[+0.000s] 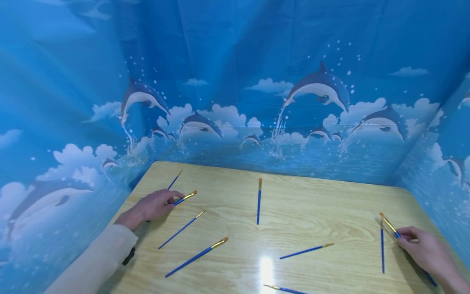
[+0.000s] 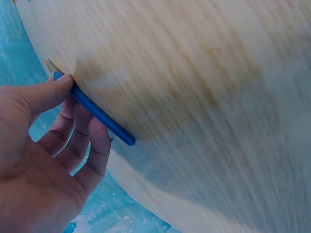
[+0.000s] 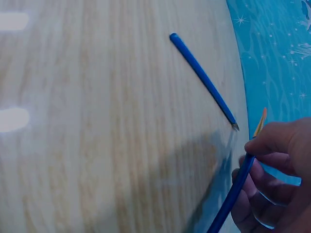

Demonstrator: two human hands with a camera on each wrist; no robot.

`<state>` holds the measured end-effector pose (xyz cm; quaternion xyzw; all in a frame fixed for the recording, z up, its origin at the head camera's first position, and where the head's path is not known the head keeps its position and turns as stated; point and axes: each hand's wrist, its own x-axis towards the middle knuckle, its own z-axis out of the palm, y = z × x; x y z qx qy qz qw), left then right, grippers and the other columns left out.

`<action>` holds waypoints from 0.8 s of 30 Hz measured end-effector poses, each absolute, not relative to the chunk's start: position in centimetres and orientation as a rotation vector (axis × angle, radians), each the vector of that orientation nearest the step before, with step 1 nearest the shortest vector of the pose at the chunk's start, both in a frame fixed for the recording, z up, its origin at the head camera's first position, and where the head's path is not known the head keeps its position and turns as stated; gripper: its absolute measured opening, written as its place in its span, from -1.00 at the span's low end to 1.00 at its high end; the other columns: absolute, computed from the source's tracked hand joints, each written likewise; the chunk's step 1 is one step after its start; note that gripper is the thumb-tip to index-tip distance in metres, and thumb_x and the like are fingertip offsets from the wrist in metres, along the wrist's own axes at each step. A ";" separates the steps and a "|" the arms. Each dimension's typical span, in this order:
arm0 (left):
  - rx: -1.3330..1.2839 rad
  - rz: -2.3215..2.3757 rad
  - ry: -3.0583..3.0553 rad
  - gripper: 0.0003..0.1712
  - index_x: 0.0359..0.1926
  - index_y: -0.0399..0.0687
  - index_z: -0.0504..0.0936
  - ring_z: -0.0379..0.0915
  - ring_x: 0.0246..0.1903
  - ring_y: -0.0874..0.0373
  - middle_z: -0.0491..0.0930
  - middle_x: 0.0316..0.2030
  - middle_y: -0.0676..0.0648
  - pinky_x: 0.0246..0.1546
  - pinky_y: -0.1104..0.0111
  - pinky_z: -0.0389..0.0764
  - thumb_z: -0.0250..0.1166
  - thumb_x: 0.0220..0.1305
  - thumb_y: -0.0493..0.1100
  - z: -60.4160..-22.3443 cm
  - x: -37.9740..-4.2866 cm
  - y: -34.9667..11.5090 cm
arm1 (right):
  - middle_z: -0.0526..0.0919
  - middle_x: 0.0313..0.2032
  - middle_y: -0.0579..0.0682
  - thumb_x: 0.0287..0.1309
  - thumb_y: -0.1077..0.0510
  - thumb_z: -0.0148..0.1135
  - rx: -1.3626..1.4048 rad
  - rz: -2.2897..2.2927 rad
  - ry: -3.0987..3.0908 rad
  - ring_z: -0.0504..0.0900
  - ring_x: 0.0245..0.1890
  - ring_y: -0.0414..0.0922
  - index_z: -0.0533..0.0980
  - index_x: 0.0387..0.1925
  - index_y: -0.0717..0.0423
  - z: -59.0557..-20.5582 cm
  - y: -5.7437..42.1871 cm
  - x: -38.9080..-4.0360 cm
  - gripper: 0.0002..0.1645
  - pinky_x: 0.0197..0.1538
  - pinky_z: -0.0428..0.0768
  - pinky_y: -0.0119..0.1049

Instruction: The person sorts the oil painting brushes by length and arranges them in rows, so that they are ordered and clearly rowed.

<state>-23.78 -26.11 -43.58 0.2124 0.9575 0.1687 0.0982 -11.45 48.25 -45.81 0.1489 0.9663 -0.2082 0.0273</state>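
My left hand (image 1: 156, 205) pinches a blue-handled paintbrush (image 1: 189, 195) between thumb and fingers at the table's left. Its flat orange bristles point away from me, and in the left wrist view the blue handle (image 2: 99, 112) slants out past the fingertips. At the right side my right hand (image 1: 424, 247) pinches another flat paintbrush (image 1: 390, 224) near its gold ferrule. In the right wrist view that brush's handle (image 3: 235, 191) runs down along the curled fingers. Beside it on the table lies a thin blue paintbrush (image 1: 382, 249), its tip overlapped by the held brush in the head view.
Several more paintbrushes lie scattered on the wood-grain table (image 1: 235, 196): one upright in view at the middle (image 1: 259, 204), a flat one (image 1: 194, 257) at front left, thin ones (image 1: 181, 230) (image 1: 306, 251) either side. A dolphin-print blue curtain (image 1: 235, 81) surrounds the table.
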 end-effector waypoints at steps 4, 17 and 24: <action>0.629 0.494 2.838 -0.54 0.40 -0.03 0.62 0.67 -0.03 -0.07 0.72 -0.03 -0.13 0.01 -0.09 0.71 0.30 0.55 -0.28 -43.6 -23.8 -26.2 | 0.71 -0.19 0.41 0.53 0.18 0.23 0.341 -0.661 2.976 0.74 -0.20 0.30 0.45 0.16 0.63 -45.4 48.6 -11.6 -0.49 -0.20 0.68 0.10; 0.619 0.494 2.831 -0.54 0.40 -0.02 0.62 0.67 -0.03 -0.08 0.72 -0.03 -0.13 0.00 -0.10 0.71 0.31 0.55 -0.28 -43.7 -23.8 -26.2 | 0.73 -0.02 0.28 0.72 -0.09 0.07 0.177 -0.831 2.986 0.64 -0.37 -0.38 0.39 0.42 0.49 -44.4 47.9 -11.7 -0.30 -0.38 0.63 -0.29; 0.629 0.499 2.832 -0.54 0.40 -0.03 0.62 0.67 -0.03 -0.07 0.72 -0.03 -0.12 0.02 -0.10 0.71 0.31 0.55 -0.28 -43.7 -23.8 -26.1 | 0.74 -0.18 -0.31 0.65 0.09 0.20 0.045 -1.188 2.963 0.71 -0.31 -0.38 0.49 0.33 0.23 -44.8 46.8 -11.5 -0.58 -0.38 0.65 -0.28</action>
